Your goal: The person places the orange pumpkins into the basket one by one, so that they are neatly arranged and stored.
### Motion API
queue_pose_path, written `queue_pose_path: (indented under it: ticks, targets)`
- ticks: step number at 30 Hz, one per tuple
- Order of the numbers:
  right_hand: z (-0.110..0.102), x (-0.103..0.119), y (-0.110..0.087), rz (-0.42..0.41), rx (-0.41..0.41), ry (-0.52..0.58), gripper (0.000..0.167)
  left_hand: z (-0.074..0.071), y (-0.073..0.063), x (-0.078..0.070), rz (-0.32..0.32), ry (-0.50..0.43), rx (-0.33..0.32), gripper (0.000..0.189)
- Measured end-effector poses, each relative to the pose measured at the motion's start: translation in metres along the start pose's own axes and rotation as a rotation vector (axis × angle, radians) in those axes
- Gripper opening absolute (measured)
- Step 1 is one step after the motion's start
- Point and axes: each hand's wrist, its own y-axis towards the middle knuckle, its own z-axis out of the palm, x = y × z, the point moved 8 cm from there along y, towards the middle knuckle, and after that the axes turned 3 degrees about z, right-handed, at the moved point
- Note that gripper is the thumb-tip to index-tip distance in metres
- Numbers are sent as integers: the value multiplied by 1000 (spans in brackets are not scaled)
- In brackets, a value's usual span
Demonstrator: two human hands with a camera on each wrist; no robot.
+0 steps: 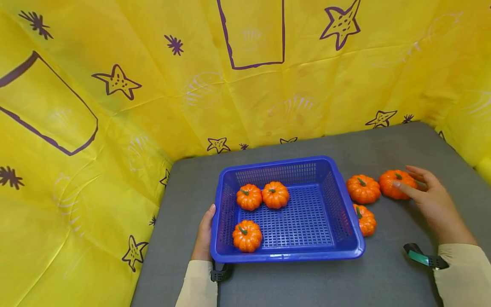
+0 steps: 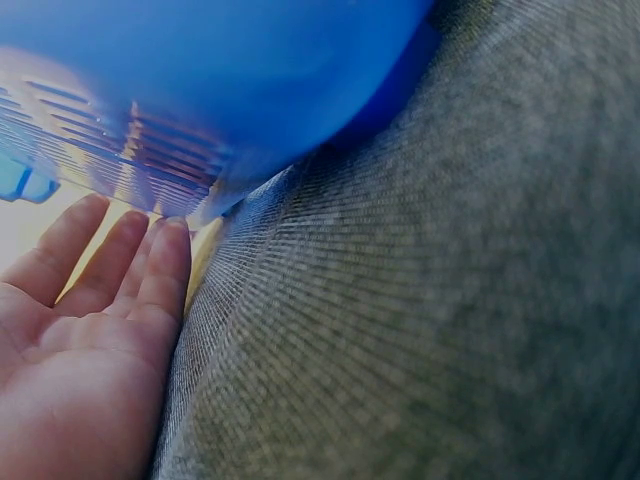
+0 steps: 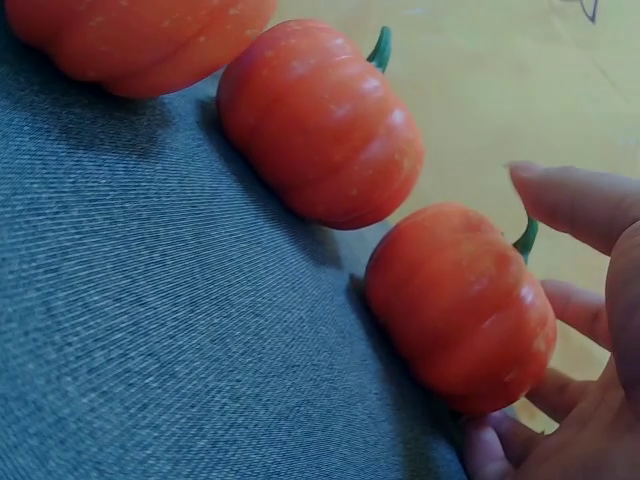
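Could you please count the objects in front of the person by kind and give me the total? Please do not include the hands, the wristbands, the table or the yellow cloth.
Orange pumpkins: 6 (3 inside the basket, 3 outside, on its right)
Blue basket: 1
Total: 7

Head view: one pumpkin (image 1: pixel 367 221) — partly hidden (left side) — behind the basket (image 1: pixel 287 257).
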Motion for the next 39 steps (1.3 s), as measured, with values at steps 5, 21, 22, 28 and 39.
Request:
queue_pose_path:
  ticks: [5, 21, 22, 28, 39]
  targets:
    - [3, -2, 1, -28, -6, -1, 69, 0, 0, 0, -2, -6, 3, 72]
    - [0, -5, 0, 8, -53, -5, 69, 1, -2, -1, -3, 19, 33, 77]
    - [-1, -5, 0, 12, -56, -9, 70, 2, -2, -1, 0, 17, 38, 76]
    - [-7, -5, 0, 22, -73, -12, 71, 1, -2, -2, 9, 29, 32, 76]
    - [-12, 7, -4, 23, -110, 17, 71, 1, 0, 0, 10, -3, 17, 71]
